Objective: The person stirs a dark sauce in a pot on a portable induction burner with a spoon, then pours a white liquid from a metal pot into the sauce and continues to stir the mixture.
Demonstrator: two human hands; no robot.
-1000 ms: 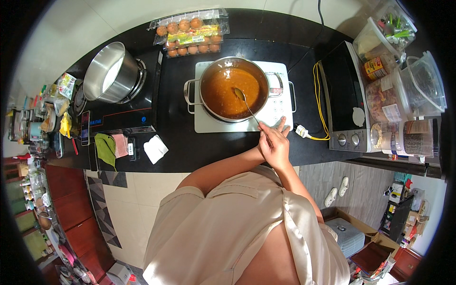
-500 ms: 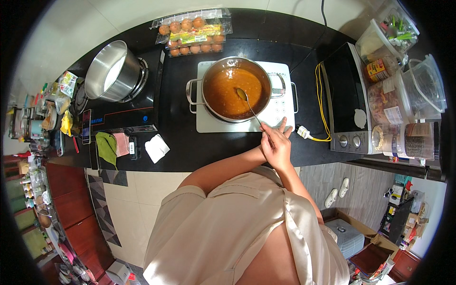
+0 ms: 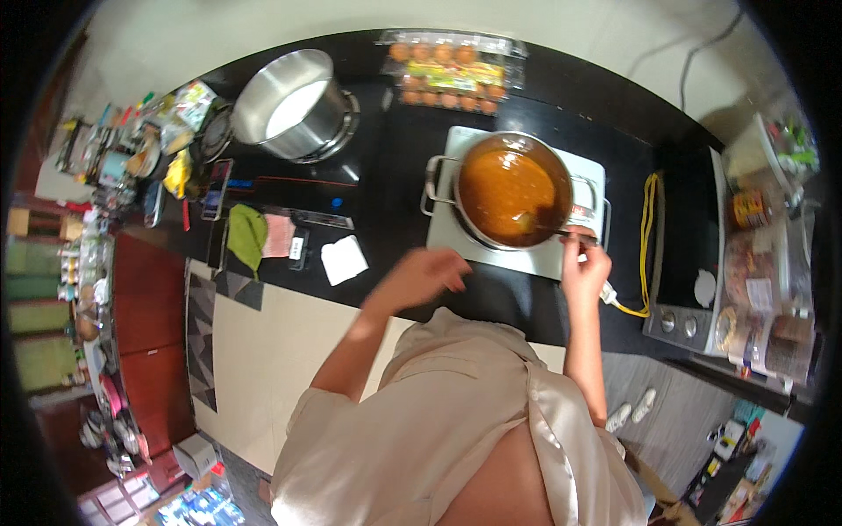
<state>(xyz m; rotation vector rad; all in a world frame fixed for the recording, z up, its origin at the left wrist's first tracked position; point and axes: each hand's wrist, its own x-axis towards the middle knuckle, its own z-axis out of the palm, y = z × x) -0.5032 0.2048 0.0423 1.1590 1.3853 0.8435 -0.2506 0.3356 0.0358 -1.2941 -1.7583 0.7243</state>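
My right hand (image 3: 586,267) is closed on the handle of a metal spoon (image 3: 554,230) at the near right rim of a steel pot (image 3: 460,195). The spoon's bowl dips into the orange-brown sauce (image 3: 509,184) with small bubbles or bits on its surface. The pot stands on a white cooktop (image 3: 445,230) and has a handle on each side. My left hand (image 3: 424,279) hangs over the counter's front part, left of the cooktop, its fingers loosely bent and apart. It is slightly blurred, and nothing shows in it.
A steel pot with white contents (image 3: 250,110) sits on a black stove at the left. Egg cartons (image 3: 452,74) lie behind the cooktop. A white napkin (image 3: 344,260), green cloth (image 3: 246,235) and phone (image 3: 217,188) lie left; a microwave (image 3: 688,245) and yellow cord (image 3: 649,245) are right.
My hands were together by the spoon handle; now they are apart, the left moved away leftward. The spoon has swung toward the pot's near right side. The whole view has shifted.
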